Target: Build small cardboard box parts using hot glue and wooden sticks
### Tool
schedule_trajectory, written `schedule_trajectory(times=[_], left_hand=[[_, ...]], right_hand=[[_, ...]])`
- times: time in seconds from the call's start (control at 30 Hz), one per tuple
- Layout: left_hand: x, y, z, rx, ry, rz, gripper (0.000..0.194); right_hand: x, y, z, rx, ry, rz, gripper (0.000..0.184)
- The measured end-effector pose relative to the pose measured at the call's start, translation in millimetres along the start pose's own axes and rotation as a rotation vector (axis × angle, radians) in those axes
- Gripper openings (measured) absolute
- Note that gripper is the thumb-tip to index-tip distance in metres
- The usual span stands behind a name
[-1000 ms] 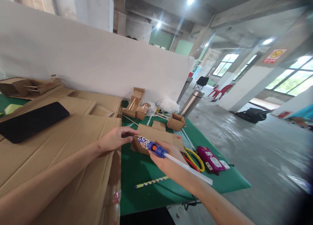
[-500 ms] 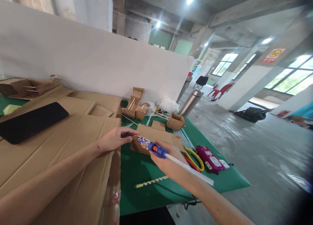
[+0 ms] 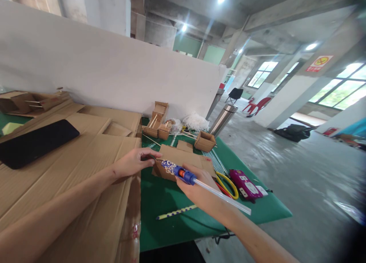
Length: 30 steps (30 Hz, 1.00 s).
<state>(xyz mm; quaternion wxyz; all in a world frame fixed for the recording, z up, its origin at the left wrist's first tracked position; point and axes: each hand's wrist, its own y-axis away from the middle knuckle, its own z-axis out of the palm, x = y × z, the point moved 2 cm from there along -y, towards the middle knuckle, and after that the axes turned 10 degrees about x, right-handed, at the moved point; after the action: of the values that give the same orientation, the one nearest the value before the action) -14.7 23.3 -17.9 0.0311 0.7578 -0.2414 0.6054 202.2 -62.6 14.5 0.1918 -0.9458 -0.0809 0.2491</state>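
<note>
My right hand [image 3: 201,183] is wrapped round a blue hot glue gun [image 3: 187,176], and a long clear glue stick [image 3: 223,196] juts from its back end. The gun's patterned front points left, its nozzle close to the fingertips of my left hand [image 3: 137,162]. Thumb and fingers there are pinched together near the edge of the big cardboard; a small dark thing shows between them, too small to name. Beneath the gun lies a flat cardboard piece [image 3: 185,156] on the green table [image 3: 166,236]. A yellow pencil with dark dots [image 3: 175,212] rests nearer me.
Large cardboard sheets [image 3: 85,171] cover the left side, with a black phone-like slab [image 3: 40,141] on top. Behind are small cardboard boxes [image 3: 205,141], thin sticks and a steel flask [image 3: 224,120]. A purple power strip [image 3: 246,184] and yellow cable [image 3: 233,186] lie right. A white partition [image 3: 108,68] stands behind.
Hardly anything differs. The back end of the glue stick has shifted very slightly up and right; both hands keep their places.
</note>
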Motion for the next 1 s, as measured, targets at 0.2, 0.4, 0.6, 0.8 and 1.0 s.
schedule_trajectory(times=[0.2, 0.4, 0.6, 0.8, 1.0], left_hand=[[0, 0, 0.1, 0.006, -0.022, 0.004, 0.026], [0, -1, -0.5, 0.008, -0.046, 0.007, 0.027], [-1, -1, -0.7, 0.008, -0.054, 0.007, 0.027], [0, 0, -0.8, 0.003, -0.053, 0.006, 0.026], [2, -1, -1.6, 0.005, -0.057, 0.010, 0.026]], right_hand=[[4, 2, 1, 0.031, 0.000, 0.002, 0.007], [0, 1, -5, -0.041, -0.009, 0.026, 0.010], [-1, 1, -6, -0.034, -0.012, 0.048, 0.008], [-1, 1, -8, -0.030, -0.005, 0.055, 0.011], [0, 2, -10, -0.032, -0.005, 0.068, 0.012]])
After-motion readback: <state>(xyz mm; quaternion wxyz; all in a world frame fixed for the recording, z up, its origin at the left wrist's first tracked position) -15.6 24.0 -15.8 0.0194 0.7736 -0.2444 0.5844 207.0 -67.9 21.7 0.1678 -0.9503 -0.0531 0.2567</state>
